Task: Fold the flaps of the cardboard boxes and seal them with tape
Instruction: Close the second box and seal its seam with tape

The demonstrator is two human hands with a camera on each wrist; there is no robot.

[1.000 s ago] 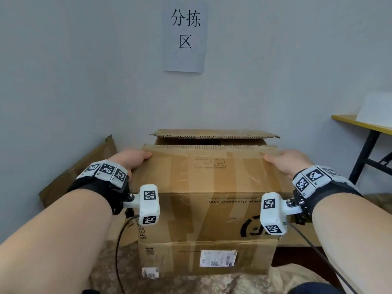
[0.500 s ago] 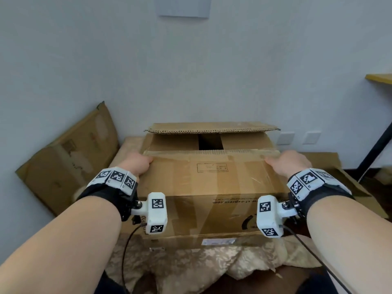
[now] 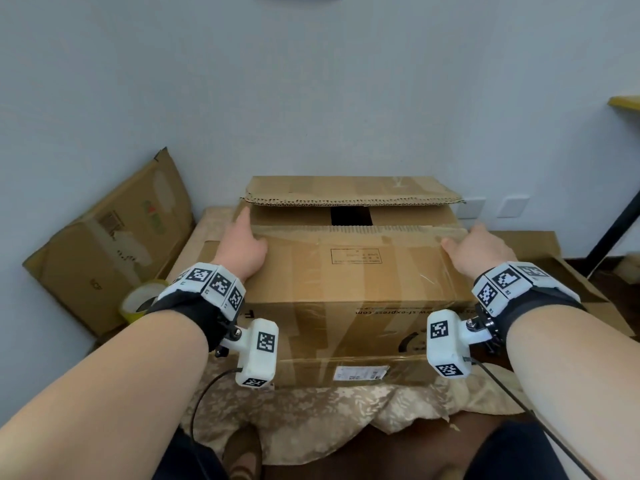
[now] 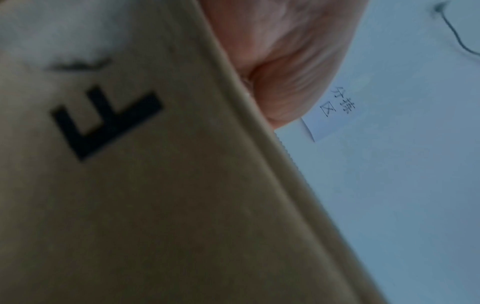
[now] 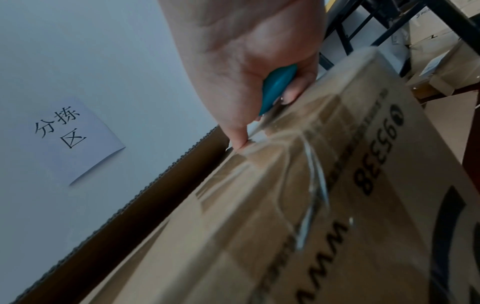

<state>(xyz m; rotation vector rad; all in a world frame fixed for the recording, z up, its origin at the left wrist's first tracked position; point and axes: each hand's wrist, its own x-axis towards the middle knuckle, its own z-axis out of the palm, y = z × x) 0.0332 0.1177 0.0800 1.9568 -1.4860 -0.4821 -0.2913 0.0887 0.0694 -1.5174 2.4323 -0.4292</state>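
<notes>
The cardboard box (image 3: 349, 299) sat straight ahead, long axis running left to right; its near flap (image 3: 353, 261) lay pressed under both hands, far flap (image 3: 349, 194) half raised beyond; the left hand (image 3: 244, 249) rested with fingers straight; the right hand (image 3: 479, 249) clasped a teal-handled tool (image 5: 278, 90); corrugated edges, glossy old tape.

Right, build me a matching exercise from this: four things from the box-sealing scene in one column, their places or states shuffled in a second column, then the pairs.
Things
1. tape roll
2. far flap
3. near flap
4. teal-handled tool

Places or states
A. gripped in the right hand
B. lying beside the box, by the leaning cardboard
C. folded down, with the left hand resting on it
D. raised over the opening, not yet folded down

Pairs: 1-B, 2-D, 3-C, 4-A
</notes>
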